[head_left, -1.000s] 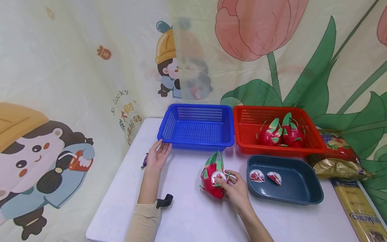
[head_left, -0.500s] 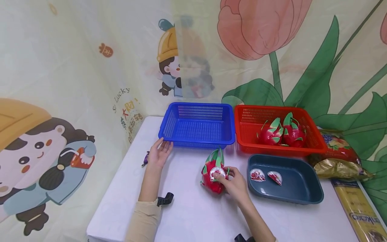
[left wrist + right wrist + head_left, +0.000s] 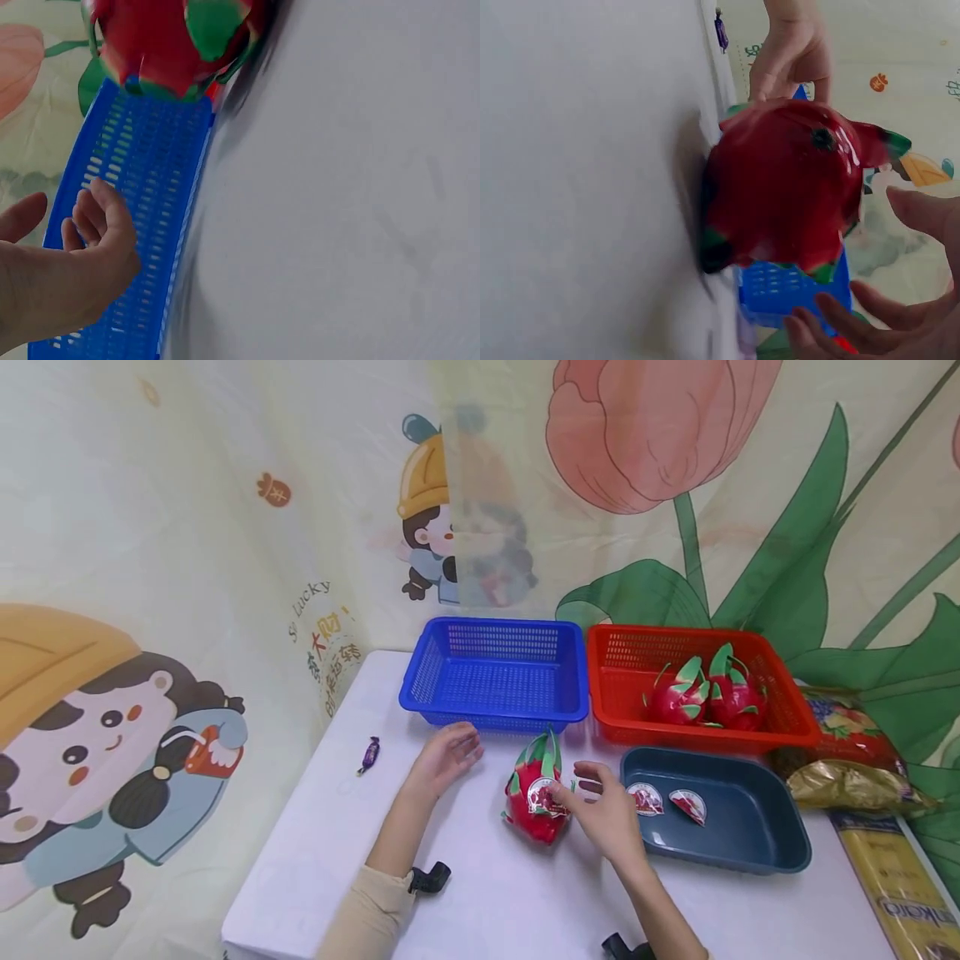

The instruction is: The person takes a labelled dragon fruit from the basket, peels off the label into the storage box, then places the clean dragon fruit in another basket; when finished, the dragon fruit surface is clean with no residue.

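A red dragon fruit [image 3: 534, 824] with green leaf tips lies on the white table, a round sticker [image 3: 542, 795] on its upper side. My right hand [image 3: 611, 818] is just right of it, thumb near the sticker's edge. In the right wrist view, the thumb and fingers [image 3: 885, 319] stand spread apart from the fruit [image 3: 780, 187]. My left hand [image 3: 447, 762] hovers between the blue basket [image 3: 491, 723] and the fruit. Its fingers are loosely bent and hold nothing, as the left wrist view of the hand [image 3: 71, 274] also shows.
A red basket [image 3: 622, 731] holds two more dragon fruits [image 3: 677, 700]. Before it, a dark blue tray [image 3: 738, 852] contains two stickers [image 3: 688, 806]. Shiny packages [image 3: 847, 785] and a yellow packet [image 3: 892, 868] lie at right. A purple-wrapped candy [image 3: 369, 755] lies at left.
My left hand has left the blue basket's near corner and moved right toward the dragon fruit. My right hand's fingers have come away from the fruit's side and spread.
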A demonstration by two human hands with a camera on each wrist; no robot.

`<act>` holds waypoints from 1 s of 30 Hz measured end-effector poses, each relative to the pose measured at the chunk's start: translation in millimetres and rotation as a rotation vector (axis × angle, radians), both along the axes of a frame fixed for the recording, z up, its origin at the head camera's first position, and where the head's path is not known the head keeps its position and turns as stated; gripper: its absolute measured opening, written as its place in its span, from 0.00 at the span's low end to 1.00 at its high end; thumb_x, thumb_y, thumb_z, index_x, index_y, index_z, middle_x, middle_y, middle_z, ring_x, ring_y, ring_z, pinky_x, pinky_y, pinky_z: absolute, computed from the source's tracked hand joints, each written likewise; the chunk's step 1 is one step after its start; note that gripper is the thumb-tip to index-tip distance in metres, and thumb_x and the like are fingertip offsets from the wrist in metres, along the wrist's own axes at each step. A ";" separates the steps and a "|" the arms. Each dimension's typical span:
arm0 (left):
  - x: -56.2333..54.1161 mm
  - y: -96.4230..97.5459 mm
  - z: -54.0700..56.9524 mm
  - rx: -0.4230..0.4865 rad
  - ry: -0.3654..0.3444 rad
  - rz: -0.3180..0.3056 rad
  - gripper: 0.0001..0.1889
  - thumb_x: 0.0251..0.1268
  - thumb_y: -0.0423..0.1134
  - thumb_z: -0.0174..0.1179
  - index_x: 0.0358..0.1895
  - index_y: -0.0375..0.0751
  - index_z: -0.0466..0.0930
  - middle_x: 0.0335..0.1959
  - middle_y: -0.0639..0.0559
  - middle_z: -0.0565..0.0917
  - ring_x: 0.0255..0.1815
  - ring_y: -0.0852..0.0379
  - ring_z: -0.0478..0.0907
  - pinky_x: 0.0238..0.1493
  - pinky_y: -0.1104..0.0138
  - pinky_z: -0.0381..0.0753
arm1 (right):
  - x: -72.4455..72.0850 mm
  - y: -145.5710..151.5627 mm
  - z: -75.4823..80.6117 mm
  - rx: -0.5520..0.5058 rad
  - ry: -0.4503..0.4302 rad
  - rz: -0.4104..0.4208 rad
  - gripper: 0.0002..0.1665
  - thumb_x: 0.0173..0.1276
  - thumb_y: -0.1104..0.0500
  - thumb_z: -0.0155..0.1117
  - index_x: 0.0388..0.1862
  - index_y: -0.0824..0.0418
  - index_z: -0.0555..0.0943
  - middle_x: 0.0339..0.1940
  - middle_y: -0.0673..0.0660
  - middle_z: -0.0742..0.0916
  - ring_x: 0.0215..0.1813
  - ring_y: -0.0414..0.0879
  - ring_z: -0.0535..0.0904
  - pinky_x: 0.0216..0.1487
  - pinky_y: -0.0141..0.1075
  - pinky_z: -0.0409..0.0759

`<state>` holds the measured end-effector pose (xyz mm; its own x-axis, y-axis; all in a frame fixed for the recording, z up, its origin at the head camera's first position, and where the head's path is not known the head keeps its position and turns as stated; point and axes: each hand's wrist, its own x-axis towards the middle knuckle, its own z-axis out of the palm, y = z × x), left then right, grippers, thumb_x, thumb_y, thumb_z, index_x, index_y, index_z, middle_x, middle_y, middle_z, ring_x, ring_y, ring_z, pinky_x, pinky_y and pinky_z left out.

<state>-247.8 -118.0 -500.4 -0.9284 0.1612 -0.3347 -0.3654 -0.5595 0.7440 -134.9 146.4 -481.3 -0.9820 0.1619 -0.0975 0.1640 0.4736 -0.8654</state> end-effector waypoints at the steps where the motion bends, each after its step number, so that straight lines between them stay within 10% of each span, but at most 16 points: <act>1: 2.8 4.5 0.2 -0.036 0.028 -0.044 0.04 0.76 0.27 0.54 0.47 0.37 0.76 0.40 0.49 0.81 0.48 0.52 0.80 0.55 0.59 0.86 | -0.2 2.1 2.1 -0.003 0.039 -0.005 0.39 0.65 0.40 0.76 0.68 0.60 0.78 0.65 0.63 0.84 0.66 0.62 0.81 0.61 0.54 0.84; 6: 12.6 20.4 2.1 -0.140 0.155 -0.207 0.09 0.76 0.27 0.54 0.54 0.32 0.76 0.45 0.46 0.84 0.48 0.51 0.84 0.58 0.55 0.86 | -4.0 12.1 10.7 -0.029 0.171 0.027 0.23 0.69 0.54 0.76 0.60 0.58 0.84 0.56 0.59 0.89 0.58 0.57 0.86 0.57 0.48 0.87; 11: 18.0 30.1 3.4 -0.190 0.225 -0.280 0.14 0.76 0.24 0.53 0.60 0.25 0.73 0.56 0.32 0.85 0.51 0.50 0.87 0.63 0.52 0.83 | -8.2 17.9 15.5 -0.095 0.124 0.123 0.19 0.68 0.60 0.75 0.57 0.60 0.86 0.52 0.59 0.90 0.51 0.54 0.89 0.47 0.39 0.90; 30: 16.8 49.9 -3.4 -0.427 0.208 -0.328 0.23 0.72 0.34 0.65 0.65 0.25 0.75 0.50 0.42 0.88 0.47 0.57 0.85 0.58 0.63 0.85 | -33.9 17.6 13.9 -0.285 -0.069 0.204 0.23 0.65 0.59 0.78 0.55 0.69 0.85 0.42 0.64 0.92 0.40 0.55 0.91 0.45 0.47 0.91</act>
<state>-230.9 -68.0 -503.8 -0.9058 0.3428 -0.2489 -0.2907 -0.0756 0.9538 -168.8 164.0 -467.3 -0.9808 -0.0805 -0.1776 0.1534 0.2438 -0.9576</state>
